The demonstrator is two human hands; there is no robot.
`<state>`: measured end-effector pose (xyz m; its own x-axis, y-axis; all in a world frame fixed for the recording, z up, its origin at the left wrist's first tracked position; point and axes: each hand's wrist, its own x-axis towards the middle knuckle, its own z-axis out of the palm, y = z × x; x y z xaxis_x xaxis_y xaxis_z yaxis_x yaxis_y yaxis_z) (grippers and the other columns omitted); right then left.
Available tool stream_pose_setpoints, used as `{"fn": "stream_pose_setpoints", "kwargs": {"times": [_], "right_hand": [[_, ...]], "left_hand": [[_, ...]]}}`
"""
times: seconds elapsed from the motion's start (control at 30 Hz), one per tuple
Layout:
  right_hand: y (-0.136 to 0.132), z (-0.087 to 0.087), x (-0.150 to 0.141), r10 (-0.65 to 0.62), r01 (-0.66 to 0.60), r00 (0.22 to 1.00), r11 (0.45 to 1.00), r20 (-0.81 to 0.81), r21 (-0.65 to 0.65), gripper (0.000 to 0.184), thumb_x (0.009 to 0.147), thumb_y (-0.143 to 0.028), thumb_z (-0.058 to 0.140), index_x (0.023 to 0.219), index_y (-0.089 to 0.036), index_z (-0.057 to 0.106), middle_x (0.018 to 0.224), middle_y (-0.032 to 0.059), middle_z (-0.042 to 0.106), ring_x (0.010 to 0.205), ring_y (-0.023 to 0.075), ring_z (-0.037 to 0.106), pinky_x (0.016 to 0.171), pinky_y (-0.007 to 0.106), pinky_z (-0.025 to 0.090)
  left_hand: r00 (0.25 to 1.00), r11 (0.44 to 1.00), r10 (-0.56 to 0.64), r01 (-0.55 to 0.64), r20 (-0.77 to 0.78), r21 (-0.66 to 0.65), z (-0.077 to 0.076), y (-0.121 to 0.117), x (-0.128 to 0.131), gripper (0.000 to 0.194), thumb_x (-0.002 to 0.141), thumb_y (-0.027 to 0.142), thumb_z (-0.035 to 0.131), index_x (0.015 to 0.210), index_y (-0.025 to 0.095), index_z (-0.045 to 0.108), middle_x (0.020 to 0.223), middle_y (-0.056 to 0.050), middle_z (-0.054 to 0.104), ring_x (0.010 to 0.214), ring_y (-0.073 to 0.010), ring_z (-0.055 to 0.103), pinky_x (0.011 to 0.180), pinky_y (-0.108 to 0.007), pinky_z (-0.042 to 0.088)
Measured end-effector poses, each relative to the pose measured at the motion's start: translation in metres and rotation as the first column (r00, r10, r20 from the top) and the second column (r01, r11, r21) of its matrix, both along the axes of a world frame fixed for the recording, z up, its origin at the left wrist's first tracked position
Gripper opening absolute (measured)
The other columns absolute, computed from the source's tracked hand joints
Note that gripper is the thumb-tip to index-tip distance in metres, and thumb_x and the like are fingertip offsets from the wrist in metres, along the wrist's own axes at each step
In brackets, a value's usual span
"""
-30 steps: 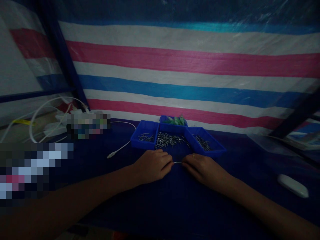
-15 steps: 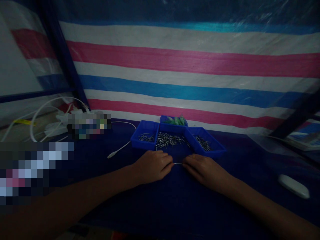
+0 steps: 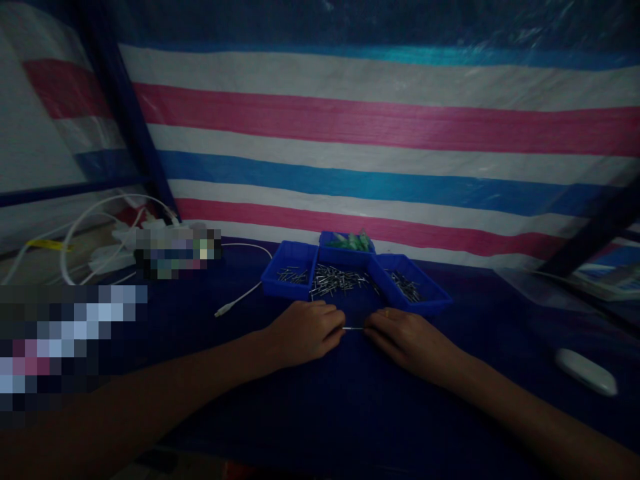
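A thin metal pin (image 3: 353, 328) spans the gap between my hands, just above or on the dark blue tabletop (image 3: 345, 407). My left hand (image 3: 309, 331) is closed, pinching the pin's left end. At its other end, the closed fingers of my right hand (image 3: 407, 337) grip it; both tips are hidden. Beyond my hands lies a loose pile of similar metal pins (image 3: 337, 280). More pins sit in the left blue bin (image 3: 287, 289) and the right blue bin (image 3: 433, 305).
Behind the pile, a third blue bin (image 3: 345, 254) holds green items in clear plastic. A white cable (image 3: 240, 298) with a plug lies at left. An oval white object (image 3: 586, 372) rests at right. Striped sheeting (image 3: 380, 127) hangs behind the table.
Slightly more of the pin shows by my left fingertips. Both hands stay in nearly the same place, and the bins and pile have not moved.
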<state>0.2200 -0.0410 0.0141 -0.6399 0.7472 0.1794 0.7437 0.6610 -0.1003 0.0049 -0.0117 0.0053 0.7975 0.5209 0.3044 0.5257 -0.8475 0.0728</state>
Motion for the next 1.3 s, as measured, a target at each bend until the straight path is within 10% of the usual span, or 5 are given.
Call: {"fn": "stream_pose_setpoints", "kwargs": {"times": [1.1,1.3], "right_hand": [[-0.0070,0.0039,-0.0067,0.062,-0.086,0.986,0.984,-0.154,-0.156,0.022,0.093,-0.023,0.035,0.084,-0.017,0.054,0.076,0.0033,0.057,0.068,0.0138,0.055,0.063,0.025,0.043],[-0.0044,0.0019,-0.0041,0.039,-0.060,0.987,0.990,-0.159,-0.131,0.018,0.091,-0.027,0.041,0.093,-0.017,0.055,0.081,0.0044,0.059,0.074,0.0155,0.056,0.067,0.028,0.044]], "left_hand": [[0.926,0.952,-0.268,0.298,0.265,-0.077,0.0047,-0.0038,0.0009,0.018,0.090,0.025,0.046,0.095,0.014,0.060,0.090,-0.003,0.063,0.085,-0.0123,0.055,0.078,-0.021,0.042],[0.979,0.986,-0.134,0.148,0.154,-0.080,0.0023,-0.0040,0.0011,0.014,0.086,0.027,0.049,0.087,0.016,0.057,0.075,-0.001,0.059,0.071,-0.0120,0.055,0.064,-0.021,0.042]]}}
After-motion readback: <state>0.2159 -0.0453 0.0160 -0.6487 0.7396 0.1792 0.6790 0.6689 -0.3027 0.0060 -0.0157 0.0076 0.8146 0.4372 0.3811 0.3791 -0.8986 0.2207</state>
